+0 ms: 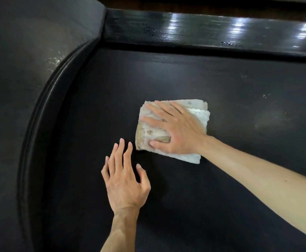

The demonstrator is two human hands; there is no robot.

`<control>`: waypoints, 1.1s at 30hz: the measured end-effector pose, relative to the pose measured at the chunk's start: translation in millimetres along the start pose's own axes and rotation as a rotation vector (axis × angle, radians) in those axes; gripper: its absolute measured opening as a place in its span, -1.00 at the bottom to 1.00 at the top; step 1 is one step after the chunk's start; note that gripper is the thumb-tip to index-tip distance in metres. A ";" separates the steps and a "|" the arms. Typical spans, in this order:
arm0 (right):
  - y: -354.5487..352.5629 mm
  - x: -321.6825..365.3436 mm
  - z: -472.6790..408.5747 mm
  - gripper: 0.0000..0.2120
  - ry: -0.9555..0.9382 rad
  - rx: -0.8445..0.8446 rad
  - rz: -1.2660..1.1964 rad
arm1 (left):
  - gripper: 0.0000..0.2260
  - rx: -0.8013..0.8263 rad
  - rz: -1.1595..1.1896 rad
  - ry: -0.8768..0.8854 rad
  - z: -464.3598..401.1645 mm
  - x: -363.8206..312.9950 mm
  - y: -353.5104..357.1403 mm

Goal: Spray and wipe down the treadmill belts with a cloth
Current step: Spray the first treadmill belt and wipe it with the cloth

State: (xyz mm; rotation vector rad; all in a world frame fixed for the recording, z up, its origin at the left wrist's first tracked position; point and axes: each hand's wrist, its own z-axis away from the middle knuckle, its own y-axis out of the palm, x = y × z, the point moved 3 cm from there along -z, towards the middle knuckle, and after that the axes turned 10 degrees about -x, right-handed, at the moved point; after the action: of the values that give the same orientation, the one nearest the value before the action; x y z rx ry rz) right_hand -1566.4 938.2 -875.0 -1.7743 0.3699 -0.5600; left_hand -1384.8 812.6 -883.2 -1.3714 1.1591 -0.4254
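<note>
**Right hand flat on the cloth, left hand beside it on the treadmill belt**

The folded white cloth [174, 128] lies on the black treadmill belt [239, 110], near the middle of the view. It has brown dirty marks on the left part. The right hand [176, 131] lies flat on top of it, with the fingers [159, 108] straight and spread apart, pointing to the left; the thumb presses on the lower edge of the cloth. The fingers are not curled around the cloth, they only press it down.

The left hand [125, 180] is on the belt just beside the lower left corner of the cloth, not touching it. Its fingers are straight and slightly apart, and it holds nothing.

Around the belt there is a glossy black side rail [212, 30] along the top, with white reflections of lights and some small drops or marks on it. On the left a dark curved edge [37, 124] borders the belt, and beyond it a dull grey cover [21, 60] with a small wet shine. On the right part of the belt some pale specks and a faint smear are visible. Nothing stands between the hands and the cloth.

The hand hides the middle of the cloth. Both forearms are cut off by the lower and right borders of the picture. Whether the belt surface is wet I cannot tell.
</note>
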 end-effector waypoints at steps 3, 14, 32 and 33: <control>-2.6 -22.8 -13.0 -0.35 -0.061 0.062 -0.002 | -0.46 -0.009 0.001 -0.001 -0.5 -0.2 -0.2; -2.4 -80.6 -46.6 -0.32 0.452 -0.052 0.014 | -0.46 0.007 -0.018 0.003 0.3 0.0 -1.3; -55.4 -200.6 90.7 -0.32 0.989 -0.219 0.191 | -0.44 -0.014 -0.061 0.066 2.9 -9.1 -3.7; -53.7 -200.5 91.7 -0.33 0.985 -0.237 0.203 | -0.42 -0.015 -0.035 0.106 -0.4 -15.5 -7.1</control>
State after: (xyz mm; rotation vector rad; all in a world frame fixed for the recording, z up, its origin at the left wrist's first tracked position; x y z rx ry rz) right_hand -1685.4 1131.4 -878.2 -1.5363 1.3172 -1.2625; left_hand -1389.2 823.4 -870.7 -1.3970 1.2282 -0.5205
